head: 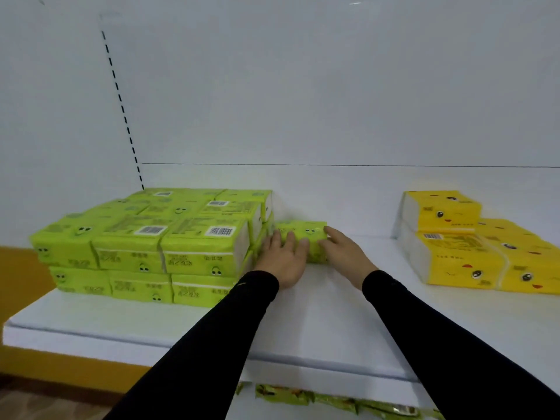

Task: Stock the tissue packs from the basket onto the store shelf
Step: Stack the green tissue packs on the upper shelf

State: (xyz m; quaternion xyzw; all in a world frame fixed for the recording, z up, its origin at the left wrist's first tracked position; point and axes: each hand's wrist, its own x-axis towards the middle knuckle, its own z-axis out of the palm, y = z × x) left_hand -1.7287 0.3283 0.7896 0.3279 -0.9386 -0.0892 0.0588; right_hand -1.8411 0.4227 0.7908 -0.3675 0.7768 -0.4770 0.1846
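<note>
Head view: white shelf [303, 328] against pale back panel [303, 86].

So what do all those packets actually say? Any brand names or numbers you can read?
Nothing can be read for certain.
Green tissue packs: barcode stickers and printed characters, too blurred to read.
Green pack between the left hand and right hand: only a cartoon face, no clear text.
Yellow tissue packs: one barcode and small characters, unreadable.
Shelf: no label visible.

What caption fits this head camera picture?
Both hands set a green tissue pack beside the green stack on the shelf.
</note>
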